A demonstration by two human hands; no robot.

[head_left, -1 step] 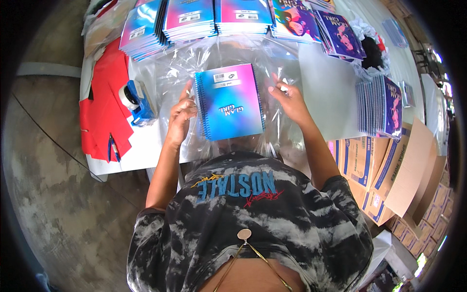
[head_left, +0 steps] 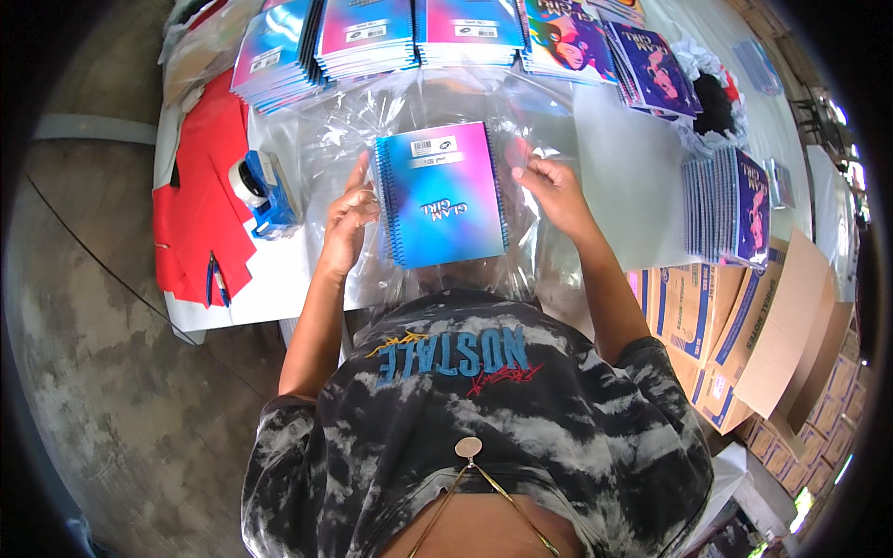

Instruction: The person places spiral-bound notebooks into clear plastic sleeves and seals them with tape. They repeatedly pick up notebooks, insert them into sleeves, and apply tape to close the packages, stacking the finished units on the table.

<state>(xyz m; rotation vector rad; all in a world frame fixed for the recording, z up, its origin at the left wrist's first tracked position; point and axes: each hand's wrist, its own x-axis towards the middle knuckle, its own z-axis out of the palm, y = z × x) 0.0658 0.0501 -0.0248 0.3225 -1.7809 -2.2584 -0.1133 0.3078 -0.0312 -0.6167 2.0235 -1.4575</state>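
Note:
A stack of spiral notebooks with a blue, pink and purple cover lies in front of me on a sheet of clear plastic film. At its left edge, my left hand is closed on the film, index finger pointing up and the others curled. On the other side, my right hand pinches the film between thumb and index finger, a little apart from the stack. The index fingertip shows through the plastic.
More notebook stacks line the table's far side. Purple notebooks stand at the right. A blue tape dispenser, red sheets and pens lie left. Cardboard boxes sit beside the table at right.
My right index finger has shifted slightly and now shows behind the plastic. The notebooks and my left hand look almost the same.

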